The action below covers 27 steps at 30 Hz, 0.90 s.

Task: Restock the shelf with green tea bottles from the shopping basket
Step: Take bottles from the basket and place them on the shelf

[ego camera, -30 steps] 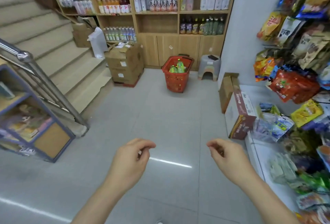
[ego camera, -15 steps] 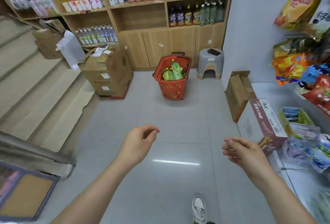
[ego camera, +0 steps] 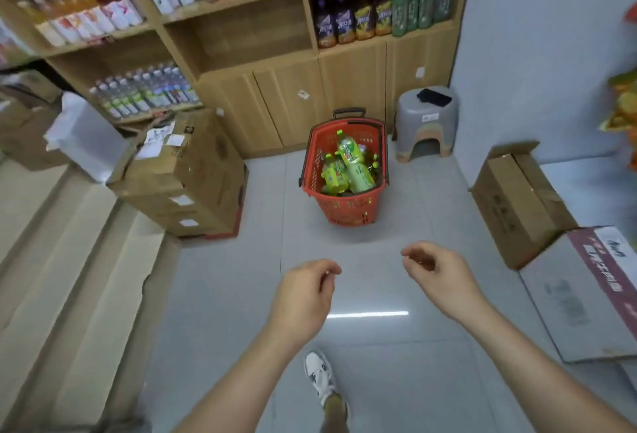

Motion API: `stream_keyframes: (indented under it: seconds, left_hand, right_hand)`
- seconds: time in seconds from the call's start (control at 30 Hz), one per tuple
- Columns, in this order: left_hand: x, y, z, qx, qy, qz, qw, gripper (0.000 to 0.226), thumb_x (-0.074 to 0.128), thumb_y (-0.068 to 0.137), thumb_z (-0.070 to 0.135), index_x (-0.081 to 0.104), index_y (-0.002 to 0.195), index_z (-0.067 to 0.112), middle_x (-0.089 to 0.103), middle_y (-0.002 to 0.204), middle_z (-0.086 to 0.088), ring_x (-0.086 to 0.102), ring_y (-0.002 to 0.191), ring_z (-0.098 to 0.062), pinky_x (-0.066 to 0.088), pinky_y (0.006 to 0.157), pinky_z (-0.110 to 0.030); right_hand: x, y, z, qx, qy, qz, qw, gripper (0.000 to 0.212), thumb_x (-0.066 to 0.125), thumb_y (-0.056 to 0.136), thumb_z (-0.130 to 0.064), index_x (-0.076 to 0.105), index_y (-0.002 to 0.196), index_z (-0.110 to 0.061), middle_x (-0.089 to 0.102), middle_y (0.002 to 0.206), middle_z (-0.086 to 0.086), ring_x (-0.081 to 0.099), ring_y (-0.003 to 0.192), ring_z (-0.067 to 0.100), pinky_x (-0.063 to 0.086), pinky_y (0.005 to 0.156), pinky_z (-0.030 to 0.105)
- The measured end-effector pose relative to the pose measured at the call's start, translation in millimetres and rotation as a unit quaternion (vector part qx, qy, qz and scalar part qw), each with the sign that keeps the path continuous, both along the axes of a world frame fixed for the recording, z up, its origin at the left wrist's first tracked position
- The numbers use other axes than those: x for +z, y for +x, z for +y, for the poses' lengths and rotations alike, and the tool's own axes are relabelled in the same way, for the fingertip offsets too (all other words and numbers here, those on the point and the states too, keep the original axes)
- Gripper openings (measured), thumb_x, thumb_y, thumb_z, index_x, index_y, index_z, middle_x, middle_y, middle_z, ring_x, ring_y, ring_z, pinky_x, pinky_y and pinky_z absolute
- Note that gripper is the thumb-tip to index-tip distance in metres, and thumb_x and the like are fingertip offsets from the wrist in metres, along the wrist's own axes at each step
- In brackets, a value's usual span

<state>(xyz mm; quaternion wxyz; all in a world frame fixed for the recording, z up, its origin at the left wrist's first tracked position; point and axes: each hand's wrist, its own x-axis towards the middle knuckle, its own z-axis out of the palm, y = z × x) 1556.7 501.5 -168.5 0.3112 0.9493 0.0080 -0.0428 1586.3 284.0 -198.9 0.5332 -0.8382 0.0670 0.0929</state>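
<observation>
Green plastic tea bottles [ego camera: 351,170] lie piled inside the red plastic shopping basket [ego camera: 348,213]; the basket stands on the grey tiled floor [ego camera: 220,294], just in front of the wooden shelf unit [ego camera: 248,29]; left hand [ego camera: 303,298] and right hand [ego camera: 439,277] hover over the floor, well apart from the basket; fingers [ego camera: 331,269] of both are loosely curled, holding nothing.

Left hand [ego camera: 303,298], right hand [ego camera: 437,277]: bare; forearms [ego camera: 248,374] bare too.
Shoe [ego camera: 320,379]: white lace-up trainer, grey trim.
Ankle [ego camera: 333,406]: olive-brown fabric, blurred.
</observation>
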Motion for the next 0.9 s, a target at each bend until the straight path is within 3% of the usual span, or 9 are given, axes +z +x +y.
stream_keyframes:
  seconds: [0.07, 0.17, 0.27, 0.33, 0.4, 0.47, 0.57, 0.7, 0.9]
  left_hand:
    - [-14, 56, 34, -0.014, 0.01, 0.0, 1.0, 0.024, 0.053, 0.09, 0.003, 0.071, 0.1, 0.013, 0.07, 0.097, -0.006, 0.064, 0.09, -0.024, 0.045, 0.081, -0.028]
    - [-31, 138, 88, -0.013, 0.0, 0.02, 1.0, 0.025, 0.052, 0.088, 0.002, 0.072, 0.098, 0.014, 0.067, 0.096, -0.006, 0.063, 0.087, -0.023, 0.045, 0.08, -0.028]
    - [-46, 219, 128, 0.003, -0.005, 0.057, 0.998, 0.015, 0.057, 0.09, 0.019, 0.071, 0.086, 0.019, 0.07, 0.077, 0.0, 0.063, 0.074, -0.023, 0.049, 0.071, -0.032]
    - [-56, 276, 147, -0.006, 0.008, 0.074, 0.997, 0.023, 0.055, 0.091, 0.028, 0.068, 0.079, 0.014, 0.067, 0.067, -0.003, 0.062, 0.069, -0.027, 0.05, 0.067, -0.038]
    - [-69, 335, 157, -0.028, 0.008, 0.074, 0.997, 0.023, 0.054, 0.094, 0.024, 0.068, 0.083, 0.009, 0.069, 0.074, -0.007, 0.062, 0.074, -0.029, 0.051, 0.07, -0.041]
    - [-83, 391, 162, -0.056, 0.001, 0.057, 0.997, 0.018, 0.052, 0.093, 0.01, 0.07, 0.093, 0.011, 0.069, 0.083, -0.006, 0.062, 0.08, -0.027, 0.05, 0.075, -0.037]
    - [-109, 469, 163, -0.103, 0.006, 0.044, 0.994, 0.036, 0.05, 0.084, -0.007, 0.069, 0.105, 0.015, 0.059, 0.089, 0.002, 0.057, 0.084, -0.017, 0.047, 0.08, -0.029]
    - [-165, 573, 162, -0.145, 0.003, 0.071, 0.987, 0.031, 0.058, 0.088, 0.006, 0.065, 0.115, 0.019, 0.063, 0.108, -0.001, 0.059, 0.093, -0.016, 0.051, 0.082, -0.031]
    - [-252, 713, 148, -0.186, 0.02, 0.096, 0.978, 0.038, 0.057, 0.09, 0.014, 0.057, 0.128, 0.016, 0.06, 0.123, -0.006, 0.056, 0.112, -0.022, 0.045, 0.097, -0.034]
  right_hand:
    - [-13, 51, 38, -0.026, -0.012, -0.004, 1.0, 0.01, 0.066, 0.087, -0.008, 0.071, 0.095, -0.011, 0.07, 0.083, 0.005, 0.065, 0.081, 0.022, 0.043, 0.071, 0.016]
    - [-34, 127, 92, -0.041, -0.02, 0.008, 0.999, 0.019, 0.064, 0.089, -0.009, 0.069, 0.107, -0.007, 0.067, 0.091, 0.002, 0.063, 0.088, 0.018, 0.042, 0.08, 0.019]
    - [-54, 193, 128, -0.056, -0.031, 0.014, 0.998, 0.024, 0.062, 0.089, -0.01, 0.065, 0.114, -0.01, 0.064, 0.094, -0.001, 0.06, 0.087, 0.016, 0.044, 0.084, 0.024]
    - [-67, 235, 143, -0.059, -0.027, 0.027, 0.998, 0.028, 0.061, 0.09, -0.013, 0.062, 0.118, -0.016, 0.063, 0.094, -0.003, 0.062, 0.082, 0.018, 0.044, 0.076, 0.026]
    - [-84, 278, 152, -0.095, -0.003, 0.05, 0.994, 0.029, 0.061, 0.09, -0.015, 0.059, 0.119, -0.019, 0.063, 0.089, -0.006, 0.066, 0.08, 0.023, 0.044, 0.069, 0.028]
    - [-103, 322, 156, -0.161, 0.04, 0.065, 0.984, 0.025, 0.061, 0.089, -0.015, 0.059, 0.112, -0.024, 0.064, 0.088, -0.002, 0.067, 0.083, 0.027, 0.052, 0.073, 0.036]
    - [-135, 391, 159, -0.242, 0.097, 0.067, 0.963, 0.021, 0.067, 0.087, -0.017, 0.061, 0.107, -0.023, 0.065, 0.087, 0.002, 0.065, 0.079, 0.021, 0.052, 0.08, 0.044]
    - [-189, 485, 170, -0.303, 0.128, 0.069, 0.942, 0.037, 0.075, 0.081, -0.023, 0.055, 0.112, -0.023, 0.06, 0.101, 0.004, 0.063, 0.089, 0.02, 0.05, 0.08, 0.033]
    - [-266, 618, 190, -0.259, 0.032, 0.066, 0.963, 0.078, 0.078, 0.07, -0.048, 0.043, 0.134, -0.022, 0.052, 0.121, -0.009, 0.053, 0.113, 0.014, 0.045, 0.098, 0.033]
